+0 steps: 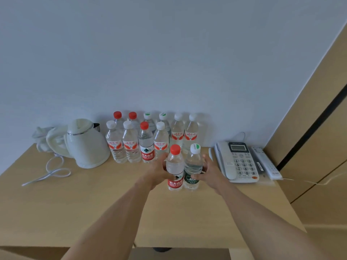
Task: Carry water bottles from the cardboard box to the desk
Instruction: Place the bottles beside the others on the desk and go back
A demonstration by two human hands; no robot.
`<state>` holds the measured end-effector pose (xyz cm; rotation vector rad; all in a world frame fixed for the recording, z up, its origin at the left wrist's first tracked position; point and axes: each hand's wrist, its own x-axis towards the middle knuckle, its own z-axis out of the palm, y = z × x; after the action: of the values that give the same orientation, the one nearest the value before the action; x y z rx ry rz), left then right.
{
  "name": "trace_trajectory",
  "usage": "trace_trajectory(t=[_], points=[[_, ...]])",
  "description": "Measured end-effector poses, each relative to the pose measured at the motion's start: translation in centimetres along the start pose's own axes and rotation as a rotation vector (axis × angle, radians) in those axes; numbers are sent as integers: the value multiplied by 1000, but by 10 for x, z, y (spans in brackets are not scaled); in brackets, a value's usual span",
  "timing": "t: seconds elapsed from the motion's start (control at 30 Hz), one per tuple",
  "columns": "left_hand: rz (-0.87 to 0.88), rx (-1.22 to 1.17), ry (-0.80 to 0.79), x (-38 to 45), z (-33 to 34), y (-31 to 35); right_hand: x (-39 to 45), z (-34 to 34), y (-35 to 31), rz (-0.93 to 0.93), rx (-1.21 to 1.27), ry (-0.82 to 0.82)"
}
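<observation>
Left hand [159,170] grips red-capped bottle [175,168] | right hand [206,170] grips green-labelled bottle [193,167] | both upright on desk [93,203] | likely full, heavy, smooth; hold mid-body.

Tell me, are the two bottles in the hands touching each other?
Touching. The head view shows the red-capped bottle and the green-labelled bottle pressed side by side, with no gap between their bodies.

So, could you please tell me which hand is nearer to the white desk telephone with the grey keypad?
Right. The right hand grips the green-labelled bottle just left of the telephone; the left hand, holding the red-capped bottle, is farther left.
</observation>
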<state>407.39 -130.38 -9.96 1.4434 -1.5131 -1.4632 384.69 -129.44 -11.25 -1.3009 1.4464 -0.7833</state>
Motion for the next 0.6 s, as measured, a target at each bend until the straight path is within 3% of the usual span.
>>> trace_trajectory(t=[0.3,0.6], points=[[-19,98,-34,4,0,1,10,-5,5,-18,-49,-26],[87,310,-51,5,-9,1,12,-2,10,-80,-218,29]])
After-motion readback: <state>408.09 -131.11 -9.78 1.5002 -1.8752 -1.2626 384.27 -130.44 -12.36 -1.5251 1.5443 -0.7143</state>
